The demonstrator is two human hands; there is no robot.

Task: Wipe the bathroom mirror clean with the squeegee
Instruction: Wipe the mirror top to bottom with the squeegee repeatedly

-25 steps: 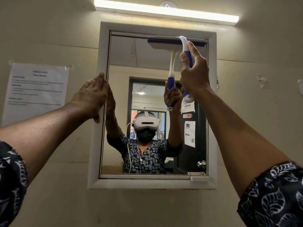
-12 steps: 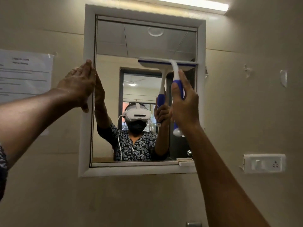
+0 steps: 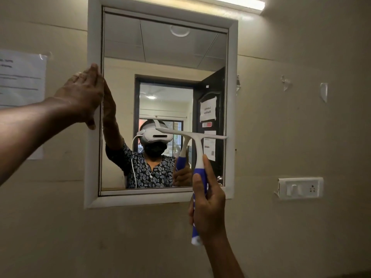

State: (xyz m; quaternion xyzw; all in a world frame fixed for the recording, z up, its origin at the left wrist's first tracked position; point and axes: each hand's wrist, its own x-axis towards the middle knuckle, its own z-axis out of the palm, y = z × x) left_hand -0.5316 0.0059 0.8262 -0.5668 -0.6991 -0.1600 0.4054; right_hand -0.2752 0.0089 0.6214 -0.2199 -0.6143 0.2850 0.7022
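A right hand [image 3: 208, 207] is gripping the squeegee [image 3: 198, 143] by its blue handle, fingers [image 3: 197, 187] curling round it, blade lying across the mirror [image 3: 160, 57], lower right. The left hand [image 3: 84, 97], fingers together, is pressing on the frame [image 3: 92, 157], palm hidden.

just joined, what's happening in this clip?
A person is squeegeeing a wall mirror. The right hand grips the squeegee by its blue handle, with the blade across the right half of the glass, in its lower part. The left hand rests flat against the mirror's left edge, apparently steadying it.
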